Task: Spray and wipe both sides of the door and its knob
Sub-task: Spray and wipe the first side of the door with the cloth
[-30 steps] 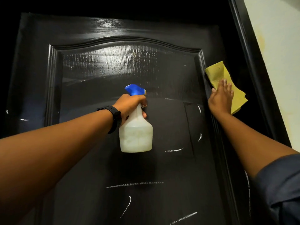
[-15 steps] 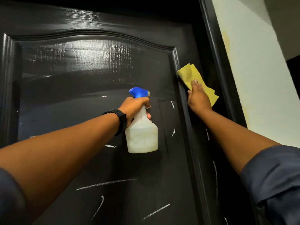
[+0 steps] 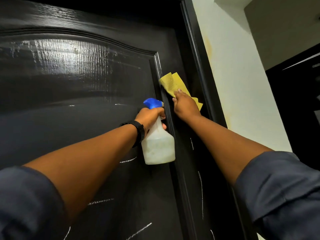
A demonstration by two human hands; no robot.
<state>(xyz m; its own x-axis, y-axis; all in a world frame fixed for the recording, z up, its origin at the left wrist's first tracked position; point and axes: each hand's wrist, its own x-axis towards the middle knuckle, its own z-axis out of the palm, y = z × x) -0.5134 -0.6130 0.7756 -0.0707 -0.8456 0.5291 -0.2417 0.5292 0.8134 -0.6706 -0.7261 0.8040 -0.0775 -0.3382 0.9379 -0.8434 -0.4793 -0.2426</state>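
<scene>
Yellow cloth (image 3: 170,83) under right hand (image 3: 186,106), door (image 3: 86,104) edge; left hand (image 3: 149,116) holds bottle (image 3: 158,148).

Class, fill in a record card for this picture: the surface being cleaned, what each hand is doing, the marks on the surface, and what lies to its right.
Surface: black panelled door, glossy
Left: the left hand grips a blue-topped spray bottle by its neck
Right: the right hand presses a yellow cloth flat on the door, right of the panel moulding
Marks: white streaks on the lower door
To the right: black door frame, then pale wall
</scene>
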